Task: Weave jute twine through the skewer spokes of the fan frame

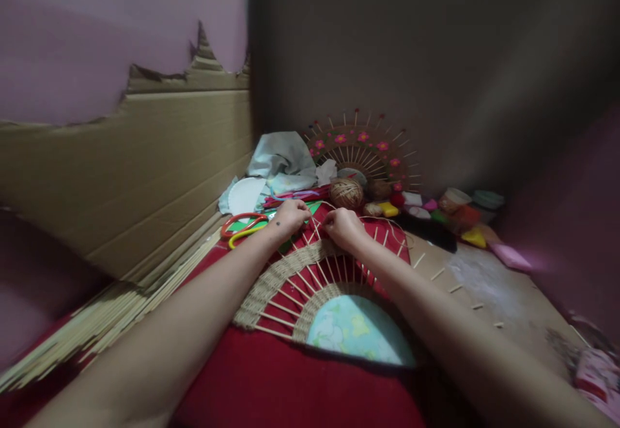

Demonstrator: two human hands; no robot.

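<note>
A half-round fan frame (279,272) of thin wooden sticks, woven with tan twine in an inner and an outer band, lies in front of me. A pale blue patterned half-disc (358,331) fills its centre. My left hand (293,216) is closed in a pinch at the far stick tips; what its fingers hold is too small to make out. Just to the right, my right hand (345,229) is also closed, its fingertips pinching the twine (387,219), which trails off to the right. The right hand and forearm hide part of the outer band and right-hand sticks.
Scissors with red and yellow handles (245,229) lie left of my left hand. Loose sticks (111,312) run along the torn cardboard (194,131). Behind are a twine ball (346,192), a finished flowered fan (363,137) and grey cloth (283,153). Colourful pieces (475,237) lie at right.
</note>
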